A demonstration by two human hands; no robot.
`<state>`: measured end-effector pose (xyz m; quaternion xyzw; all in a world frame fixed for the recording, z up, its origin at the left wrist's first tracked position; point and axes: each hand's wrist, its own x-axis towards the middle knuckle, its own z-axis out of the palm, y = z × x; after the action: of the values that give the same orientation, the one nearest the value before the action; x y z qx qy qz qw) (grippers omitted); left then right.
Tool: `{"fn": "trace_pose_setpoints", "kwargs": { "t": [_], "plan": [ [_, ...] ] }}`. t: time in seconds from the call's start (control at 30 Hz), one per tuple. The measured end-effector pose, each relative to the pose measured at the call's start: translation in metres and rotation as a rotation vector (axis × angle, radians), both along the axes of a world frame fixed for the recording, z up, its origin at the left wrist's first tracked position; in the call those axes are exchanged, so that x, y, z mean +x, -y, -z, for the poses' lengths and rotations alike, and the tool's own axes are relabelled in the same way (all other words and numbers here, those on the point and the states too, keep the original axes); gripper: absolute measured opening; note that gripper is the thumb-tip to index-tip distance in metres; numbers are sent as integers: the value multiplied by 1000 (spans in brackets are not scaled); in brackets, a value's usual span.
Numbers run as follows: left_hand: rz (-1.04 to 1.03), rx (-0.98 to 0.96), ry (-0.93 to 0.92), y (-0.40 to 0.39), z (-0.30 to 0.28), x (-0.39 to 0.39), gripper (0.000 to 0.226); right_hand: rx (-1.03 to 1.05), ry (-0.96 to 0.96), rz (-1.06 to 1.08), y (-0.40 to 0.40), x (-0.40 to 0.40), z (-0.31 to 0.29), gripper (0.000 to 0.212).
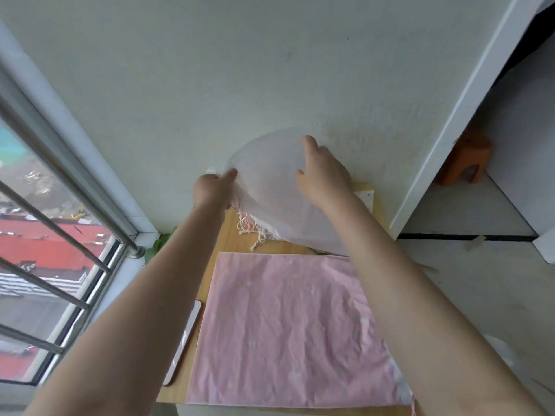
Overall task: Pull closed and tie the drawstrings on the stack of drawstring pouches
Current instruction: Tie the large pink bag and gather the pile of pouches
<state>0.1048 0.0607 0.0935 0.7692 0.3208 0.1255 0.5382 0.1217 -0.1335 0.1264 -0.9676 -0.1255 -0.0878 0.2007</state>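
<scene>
Both bare forearms run up from the bottom corners and converge toward the far end of a light wooden table (210, 277). Between them, nearest the viewer, lies a flat pink pouch (285, 328) of thin, crinkled fabric, rectangular, with its gathered drawstring edge at 4 o'clock near the table's corner.

At 12 o'clock from it, the left hand (214, 186) is stretched well forward, palm turned down, its fingers curled round the bunched left edge of a sheer white pouch (270, 187) and gripping it. The right hand (322, 171) reaches in from 2 o'clock, wrist raised, with relaxed, slightly spread fingers resting on the pouch's upper right face; it grips nothing. That pouch is translucent, gauzy and softly rounded along its top, lifted up against the pale wall (240, 70).

Below it, at the table's far end, sits the stack of pouches (264, 231), from which cream and pink drawstrings (249, 228) spill leftward in knotted, tasselled ends.

At 8 o'clock of the pink pouch a flat white-edged slab (184, 340) lies along the table's left side. Farther left, at 9 o'clock, a window with shiny metal bars (57, 232) shows red roofs outside. At 2 o'clock, well apart, stands a small orange-brown stool (468, 157).
</scene>
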Motion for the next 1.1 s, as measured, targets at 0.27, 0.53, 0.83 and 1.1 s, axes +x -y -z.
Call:
{"fn": "trace_pose_setpoints", "kwargs": {
  "t": [0.27, 0.53, 0.83, 1.1],
  "plan": [
    [-189, -239, 70, 4, 61, -15, 26, 219, -54, 11, 0, -11, 51, 12],
    [831, 623, -473, 33, 145, -77, 79, -13, -996, -357, -8, -72, 84, 33],
    [795, 1008, -623, 47, 141, -110, 57, -497, -698, 45, 6, -118, 170, 85],
    [963, 872, -439, 61, 155, -136, 72, -308, -858, -216, -6, -135, 140, 30]
  ]
}}
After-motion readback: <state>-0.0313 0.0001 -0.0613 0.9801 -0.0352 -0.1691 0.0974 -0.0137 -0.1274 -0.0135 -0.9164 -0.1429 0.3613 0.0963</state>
